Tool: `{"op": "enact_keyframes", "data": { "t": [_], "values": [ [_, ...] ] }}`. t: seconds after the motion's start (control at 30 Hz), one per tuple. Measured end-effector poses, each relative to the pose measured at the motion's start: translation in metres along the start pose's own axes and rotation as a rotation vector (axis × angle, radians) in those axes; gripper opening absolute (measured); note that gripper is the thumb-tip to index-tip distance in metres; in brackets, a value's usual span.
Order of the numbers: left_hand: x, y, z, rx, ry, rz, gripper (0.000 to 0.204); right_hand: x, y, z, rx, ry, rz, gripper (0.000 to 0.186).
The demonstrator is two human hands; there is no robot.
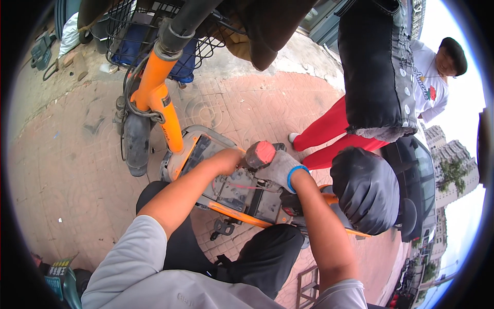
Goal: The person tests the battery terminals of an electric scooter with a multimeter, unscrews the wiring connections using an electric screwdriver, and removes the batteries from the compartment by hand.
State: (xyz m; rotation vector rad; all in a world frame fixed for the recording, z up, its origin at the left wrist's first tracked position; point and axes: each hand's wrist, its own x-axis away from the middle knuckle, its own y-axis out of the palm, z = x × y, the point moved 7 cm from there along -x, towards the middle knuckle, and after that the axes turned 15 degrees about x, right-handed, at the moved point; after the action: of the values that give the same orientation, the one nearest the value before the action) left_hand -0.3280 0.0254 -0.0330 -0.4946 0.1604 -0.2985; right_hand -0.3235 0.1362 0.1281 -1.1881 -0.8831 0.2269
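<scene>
My bare left hand (227, 160) is closed at the open deck of an orange electric scooter (164, 122); what its fingers grip is hidden. My right hand (275, 169), in a grey glove with a blue cuff, grips a dark cylindrical tool with a red end (261, 153), just right of my left hand. Under both hands lie a grey battery-bay housing (206, 150) and thin pink wires (242, 186). The scooter's seat, covered in black (364, 190), is to the right.
A wire basket with a blue bag (131, 44) is above the front column. A black padded cover (378, 77) hangs at upper right, beside a person in red trousers (327, 123). Behind are a dark car (417, 185), paving (82, 170) and a metal frame (307, 288) below.
</scene>
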Motion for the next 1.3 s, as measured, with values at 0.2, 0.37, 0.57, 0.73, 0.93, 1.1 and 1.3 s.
{"op": "enact_keyframes", "data": {
  "t": [0.2, 0.37, 0.57, 0.73, 0.93, 1.1, 1.3],
  "values": [
    [0.005, 0.006, -0.006, -0.059, -0.084, -0.020, 0.019, 0.017, -0.005, -0.006, -0.044, 0.190, -0.141, 0.039],
    [0.003, 0.010, -0.003, -0.047, -0.005, -0.015, 0.017, 0.009, 0.011, -0.006, 0.103, -0.010, -0.056, 0.041],
    [-0.005, 0.017, -0.017, -0.125, 0.007, -0.110, 0.024, 0.022, 0.014, 0.006, -0.048, 0.114, -0.031, 0.052],
    [0.001, 0.014, -0.015, -0.129, 0.000, -0.131, 0.031, 0.030, 0.023, 0.009, -0.133, 0.084, 0.003, 0.055],
    [-0.006, 0.018, -0.013, -0.220, 0.033, -0.123, 0.028, 0.058, 0.021, 0.014, -0.160, 0.044, 0.139, 0.055],
    [-0.004, 0.011, -0.011, -0.169, 0.012, -0.084, 0.023, 0.072, 0.026, 0.020, -0.252, 0.164, 0.105, 0.046],
    [-0.002, 0.012, -0.009, -0.081, -0.050, -0.091, 0.018, 0.076, 0.042, 0.020, -0.203, 0.150, 0.130, 0.051]
  ]
}}
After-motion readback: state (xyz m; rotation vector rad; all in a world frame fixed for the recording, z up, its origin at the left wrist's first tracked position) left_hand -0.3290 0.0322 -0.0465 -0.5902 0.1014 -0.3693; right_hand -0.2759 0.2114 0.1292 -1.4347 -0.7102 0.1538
